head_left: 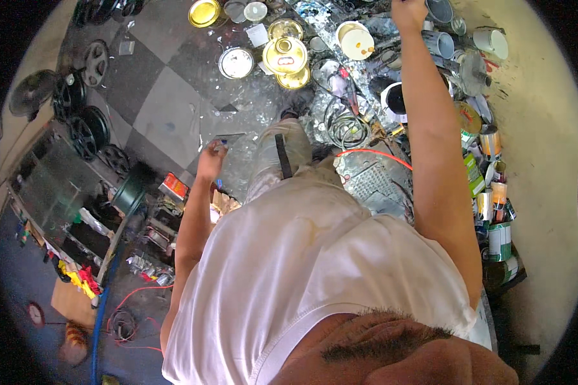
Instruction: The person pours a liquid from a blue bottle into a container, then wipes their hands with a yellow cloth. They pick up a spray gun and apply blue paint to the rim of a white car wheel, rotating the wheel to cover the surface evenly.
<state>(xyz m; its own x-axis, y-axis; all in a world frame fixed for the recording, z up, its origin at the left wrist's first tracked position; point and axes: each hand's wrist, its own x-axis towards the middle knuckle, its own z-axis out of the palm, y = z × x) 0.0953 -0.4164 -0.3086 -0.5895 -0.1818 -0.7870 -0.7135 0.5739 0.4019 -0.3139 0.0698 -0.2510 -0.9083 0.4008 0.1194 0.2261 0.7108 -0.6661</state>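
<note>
At the left of my legs, my left hand (212, 159) is closed, pinching a thin flat grey spreader-like blade (232, 138) that points to the right. My right arm stretches far forward to the top edge, where my right hand (410, 14) looks curled closed. Its fingertips are partly cut off, so what they hold cannot be made out. Close to that hand are grey plastic cups (438, 43) and a white tub with orange dabs on its lid (357, 45).
Gold-lidded paint cans (285, 56) and an open can of white (236, 63) stand ahead on the floor. A coiled cable (347, 125) and an orange hose (376, 152) lie by my feet. Cans (499, 240) line the right wall; wheel covers (87, 131) lean at left.
</note>
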